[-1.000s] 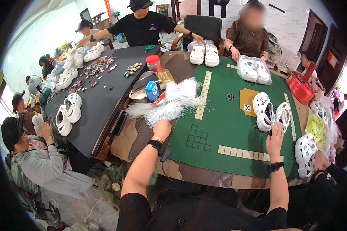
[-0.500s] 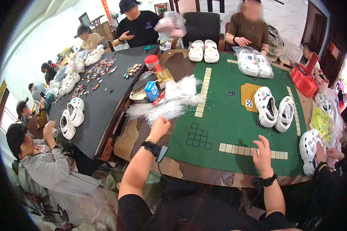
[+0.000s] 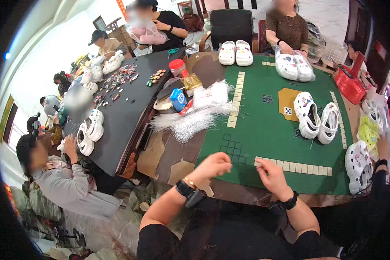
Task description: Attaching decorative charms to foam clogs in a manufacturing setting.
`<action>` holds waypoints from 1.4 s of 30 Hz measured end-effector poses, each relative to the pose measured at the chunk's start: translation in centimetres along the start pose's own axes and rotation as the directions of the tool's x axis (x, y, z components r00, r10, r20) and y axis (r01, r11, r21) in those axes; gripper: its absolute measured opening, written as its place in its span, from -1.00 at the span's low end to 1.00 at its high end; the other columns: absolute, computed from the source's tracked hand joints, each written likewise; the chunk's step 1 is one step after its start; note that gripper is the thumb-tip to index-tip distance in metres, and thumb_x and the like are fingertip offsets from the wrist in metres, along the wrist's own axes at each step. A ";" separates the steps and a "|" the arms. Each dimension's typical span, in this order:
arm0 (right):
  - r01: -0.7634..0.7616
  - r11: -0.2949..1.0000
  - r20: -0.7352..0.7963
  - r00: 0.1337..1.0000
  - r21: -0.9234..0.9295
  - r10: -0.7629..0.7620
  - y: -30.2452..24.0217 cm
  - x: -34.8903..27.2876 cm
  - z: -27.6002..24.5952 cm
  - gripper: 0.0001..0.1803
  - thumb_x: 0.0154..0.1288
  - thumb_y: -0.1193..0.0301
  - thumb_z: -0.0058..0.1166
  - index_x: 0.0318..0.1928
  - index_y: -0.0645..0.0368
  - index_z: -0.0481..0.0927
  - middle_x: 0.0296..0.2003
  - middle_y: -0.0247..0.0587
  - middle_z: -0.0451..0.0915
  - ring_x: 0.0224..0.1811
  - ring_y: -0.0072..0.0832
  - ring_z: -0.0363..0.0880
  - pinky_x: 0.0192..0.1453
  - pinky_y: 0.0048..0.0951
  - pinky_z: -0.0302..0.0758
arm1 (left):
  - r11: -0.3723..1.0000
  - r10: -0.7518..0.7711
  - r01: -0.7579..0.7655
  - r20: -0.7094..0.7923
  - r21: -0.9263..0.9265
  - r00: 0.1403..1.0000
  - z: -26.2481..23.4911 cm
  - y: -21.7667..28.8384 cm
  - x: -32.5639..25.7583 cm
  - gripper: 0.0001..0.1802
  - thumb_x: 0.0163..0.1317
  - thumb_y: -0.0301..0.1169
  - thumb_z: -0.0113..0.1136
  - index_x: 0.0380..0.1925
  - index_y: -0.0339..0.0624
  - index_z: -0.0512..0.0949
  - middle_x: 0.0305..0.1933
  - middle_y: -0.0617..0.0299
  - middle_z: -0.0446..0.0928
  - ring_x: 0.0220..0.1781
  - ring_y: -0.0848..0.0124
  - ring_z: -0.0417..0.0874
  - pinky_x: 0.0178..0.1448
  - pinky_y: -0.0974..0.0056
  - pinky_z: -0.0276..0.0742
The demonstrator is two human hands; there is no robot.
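My left hand (image 3: 216,166) is over the near edge of the green mat (image 3: 247,138), its fingers pinched together. Anything between those fingertips is too fine to make out. Facing it, my right hand (image 3: 273,175) has thumb and forefinger slightly apart, with nothing visible in them. Beyond my left hand spreads a pile of thin white plastic ties (image 3: 190,123). A pair of white clogs with charms, a left clog (image 3: 307,116) and a right clog (image 3: 329,124), sits on the mat beyond my right hand.
Another white clog pair (image 3: 235,54) stands at the far edge. A person opposite handles bagged clogs (image 3: 294,67); at right, someone's hand is by an upright clog (image 3: 358,167). A red-lidded jar (image 3: 177,68) and blue box (image 3: 177,99) lie left. The dark table (image 3: 130,125) holds scattered charms.
My left hand has moved right and nearer from the ties pile. My right hand has come left toward it, its spread fingers now curled. The person at far left raised a bag of pink items.
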State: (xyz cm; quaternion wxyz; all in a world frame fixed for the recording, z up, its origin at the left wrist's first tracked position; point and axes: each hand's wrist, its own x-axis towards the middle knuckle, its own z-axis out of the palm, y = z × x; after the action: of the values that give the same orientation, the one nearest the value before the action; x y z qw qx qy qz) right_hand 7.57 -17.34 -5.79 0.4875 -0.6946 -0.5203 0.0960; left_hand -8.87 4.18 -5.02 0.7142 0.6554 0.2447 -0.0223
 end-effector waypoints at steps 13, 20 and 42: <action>-0.187 0.981 0.038 0.981 -0.054 0.189 2.1 -1.9 0.0 -0.91 0.25 0.51 0.12 -0.33 0.30 0.60 -0.47 -0.03 0.59 -0.45 -0.25 0.57 -0.32 -0.34 0.46 | 0.513 0.608 -0.363 -0.032 0.778 0.793 -1.6 -1.4 3.8 -0.82 0.17 -0.34 0.24 -0.29 -0.20 0.59 -0.33 0.10 0.59 -0.22 0.09 0.60 -0.10 0.06 0.52; -0.522 0.772 0.008 0.830 0.362 0.558 9.7 -6.1 -4.6 -0.80 0.38 0.42 0.04 -0.41 0.21 0.55 -0.63 -0.50 0.40 -0.61 -0.76 0.29 -0.54 -0.64 0.17 | 0.075 0.579 0.121 -0.143 0.990 0.802 -10.5 -2.9 8.6 -0.86 0.10 -0.40 0.16 -0.34 -0.11 0.64 -0.22 0.08 0.57 -0.08 0.09 0.59 -0.03 -0.01 0.52; -0.527 0.729 -0.011 0.807 0.438 0.590 8.4 -6.1 -4.3 -0.84 0.39 0.42 0.04 -0.34 0.22 0.59 -0.63 -0.50 0.45 -0.62 -0.77 0.32 -0.53 -0.66 0.21 | 0.278 0.682 0.326 -0.425 0.903 0.595 -14.3 -4.0 8.2 -0.74 0.07 -0.37 0.27 -0.21 -0.16 0.57 -0.13 0.07 0.52 0.00 0.06 0.53 0.05 -0.03 0.47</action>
State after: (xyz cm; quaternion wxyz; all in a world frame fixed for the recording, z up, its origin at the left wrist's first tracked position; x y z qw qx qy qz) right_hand 12.95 -24.63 -12.44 0.6089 -0.7044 -0.2161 0.2941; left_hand -7.62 19.59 -12.10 -0.0053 0.9021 0.3724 0.2179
